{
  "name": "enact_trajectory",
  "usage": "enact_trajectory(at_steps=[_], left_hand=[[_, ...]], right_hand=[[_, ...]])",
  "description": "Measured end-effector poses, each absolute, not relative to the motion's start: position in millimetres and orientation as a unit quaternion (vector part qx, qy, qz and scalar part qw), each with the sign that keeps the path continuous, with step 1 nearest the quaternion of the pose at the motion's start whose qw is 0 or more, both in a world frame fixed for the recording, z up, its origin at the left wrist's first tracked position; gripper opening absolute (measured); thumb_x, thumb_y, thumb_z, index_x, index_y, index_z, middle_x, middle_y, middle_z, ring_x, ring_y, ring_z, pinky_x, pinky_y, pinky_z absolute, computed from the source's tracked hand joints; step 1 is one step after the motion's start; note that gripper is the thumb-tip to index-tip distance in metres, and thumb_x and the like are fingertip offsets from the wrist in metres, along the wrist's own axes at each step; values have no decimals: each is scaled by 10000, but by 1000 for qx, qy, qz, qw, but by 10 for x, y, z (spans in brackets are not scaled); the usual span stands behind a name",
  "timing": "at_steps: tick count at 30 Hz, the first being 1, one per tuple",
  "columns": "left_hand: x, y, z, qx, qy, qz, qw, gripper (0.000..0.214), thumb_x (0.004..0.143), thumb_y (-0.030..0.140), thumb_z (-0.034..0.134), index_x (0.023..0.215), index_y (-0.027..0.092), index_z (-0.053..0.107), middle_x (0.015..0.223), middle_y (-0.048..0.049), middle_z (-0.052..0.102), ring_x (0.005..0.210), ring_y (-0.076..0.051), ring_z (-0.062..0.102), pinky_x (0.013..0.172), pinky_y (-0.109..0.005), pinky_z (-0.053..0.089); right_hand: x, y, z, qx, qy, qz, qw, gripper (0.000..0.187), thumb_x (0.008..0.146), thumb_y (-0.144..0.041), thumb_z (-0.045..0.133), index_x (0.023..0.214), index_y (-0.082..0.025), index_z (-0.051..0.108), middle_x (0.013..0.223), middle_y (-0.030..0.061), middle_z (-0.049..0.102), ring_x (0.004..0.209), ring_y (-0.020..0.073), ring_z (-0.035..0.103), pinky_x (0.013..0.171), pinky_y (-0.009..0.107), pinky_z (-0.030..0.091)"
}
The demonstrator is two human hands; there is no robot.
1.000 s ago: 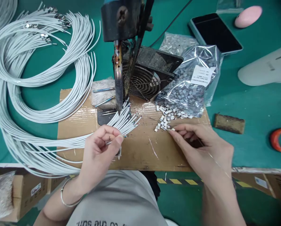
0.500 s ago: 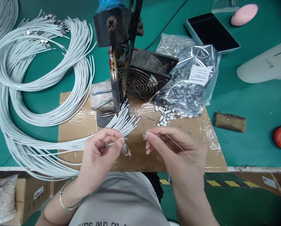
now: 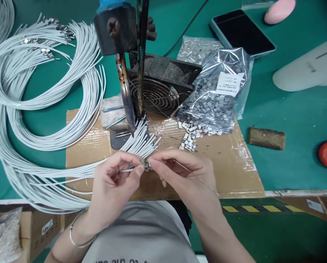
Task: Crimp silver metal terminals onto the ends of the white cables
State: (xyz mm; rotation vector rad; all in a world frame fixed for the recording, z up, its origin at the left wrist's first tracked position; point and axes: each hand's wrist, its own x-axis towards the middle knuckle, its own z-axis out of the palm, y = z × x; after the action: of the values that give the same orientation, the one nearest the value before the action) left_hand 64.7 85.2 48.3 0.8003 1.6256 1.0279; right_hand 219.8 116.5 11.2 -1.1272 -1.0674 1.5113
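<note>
My left hand (image 3: 112, 184) is closed in a pinch on the end of a white cable (image 3: 125, 170). My right hand (image 3: 187, 177) pinches a small metal connector (image 3: 146, 166), right at the cable end; fingertips hide most of both. A thin solder-like wire (image 3: 184, 167) also runs through the right hand's fingers. Just beyond the hands, a fan of white cable ends (image 3: 141, 138) lies on the cardboard (image 3: 226, 168). Above them a soldering iron (image 3: 126, 98) points down from its holder, its tip near those ends.
A black fan (image 3: 158, 91) stands behind the iron. To its right, a bag of small connectors (image 3: 207, 98) spills loose connectors (image 3: 188, 140). Coiled white cables (image 3: 18, 120) cover the left. A phone (image 3: 242, 31), a brown sponge block (image 3: 266, 138) and a roll of red tape (image 3: 323, 155) lie right.
My right hand has moved left with the connector, from a clear gap to fingertips meeting those of my left hand. The left hand stays nearly in place. The camera view has shifted slightly.
</note>
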Motion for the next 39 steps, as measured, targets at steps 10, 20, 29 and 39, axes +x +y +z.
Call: enact_trajectory(at_steps=[10,20,29,39], left_hand=[[608,856,429,353,640,438,524,113,873,132,793,785,195,760,814,-25,774,699,-133,660,611,-203,508],[596,841,350,365,605,470,530,193,897,41,743,803,208,765,861,2,804,778,-93,727,706,-131,550],[621,951,389,364,647,446,500,167,790,48,793,739,194,729,839,-6,812,679,-79,663,582,-132,481],[574,1071,397,357,647,472,482,149,785,56,781,727,174,710,798,6,790,693,-59,682,619,-100,492]], right_hand=[[2223,1133,53,-447,-421,635,470,64,865,-197,863,838,-255,866,739,-7,774,529,85,577,458,194,479],[2228,1125,60,-455,-433,628,460,102,877,-197,860,855,-296,862,770,-34,766,551,75,543,470,202,430],[2290,1030,4,-483,-578,476,455,361,1159,-259,384,1364,-297,679,841,-17,591,742,136,586,714,301,499],[2254,1156,62,-473,-627,427,447,221,1049,-156,550,842,-229,523,827,-25,545,748,127,546,707,289,457]])
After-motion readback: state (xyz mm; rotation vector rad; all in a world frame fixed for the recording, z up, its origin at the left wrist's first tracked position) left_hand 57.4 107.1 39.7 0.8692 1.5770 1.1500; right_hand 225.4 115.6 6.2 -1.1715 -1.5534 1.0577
